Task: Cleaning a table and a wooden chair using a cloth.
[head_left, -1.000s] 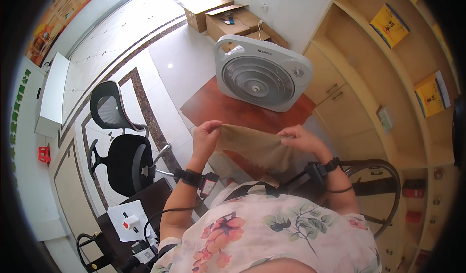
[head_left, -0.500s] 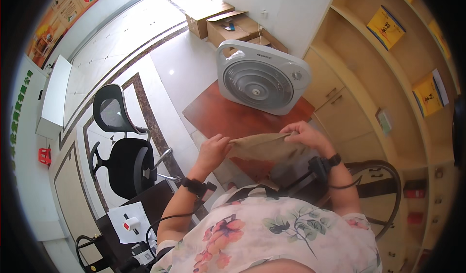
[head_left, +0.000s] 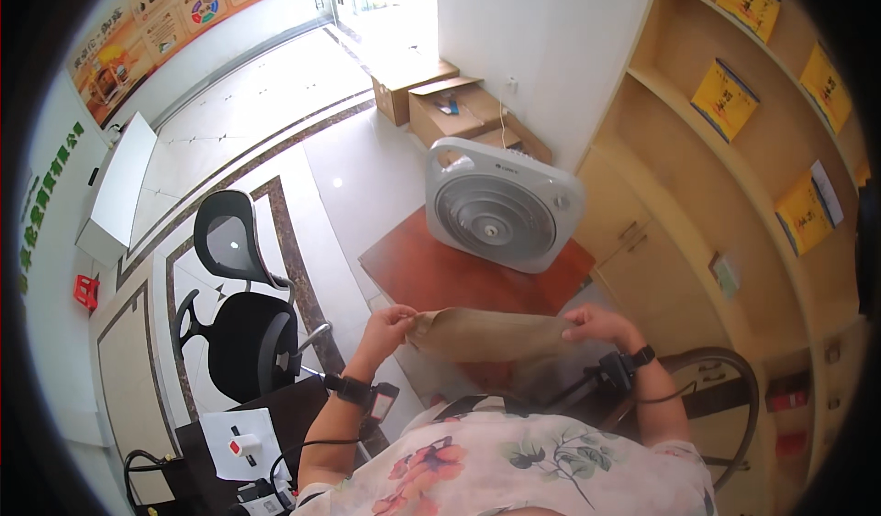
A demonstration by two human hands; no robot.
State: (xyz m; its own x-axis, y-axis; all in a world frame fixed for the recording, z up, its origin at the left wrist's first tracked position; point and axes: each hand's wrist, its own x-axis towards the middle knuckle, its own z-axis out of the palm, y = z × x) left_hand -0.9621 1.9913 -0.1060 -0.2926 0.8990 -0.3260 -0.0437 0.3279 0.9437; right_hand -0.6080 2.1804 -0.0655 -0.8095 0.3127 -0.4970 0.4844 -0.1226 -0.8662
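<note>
Now lower, flatter: tan cloth (head_left: pixel 491 334).

We see a big white fan (head_left: pixel 503 206) on a red table (head_left: pixel 431 273). Left of the fan stands a black chair (head_left: pixel 240 319). Behind the fan sit brown boxes (head_left: pixel 440 103).

A folded tan cloth (head_left: pixel 491 335) is held stretched between both hands — the left hand (head_left: pixel 385 323) pinches one end, the right hand (head_left: pixel 592 323) grips the other. A dark band is worn on each wrist. Beyond the cloth, a white box fan (head_left: pixel 500 209) is stood on a reddish-brown table (head_left: pixel 431 273). A black office chair (head_left: pixel 243 319) is seen to the left, open cardboard boxes (head_left: pixel 450 103) lie farther off — and wooden shelves (head_left: pixel 734 186) with yellow booklets (head_left: pixel 725 99) are ranged along the right.
</note>
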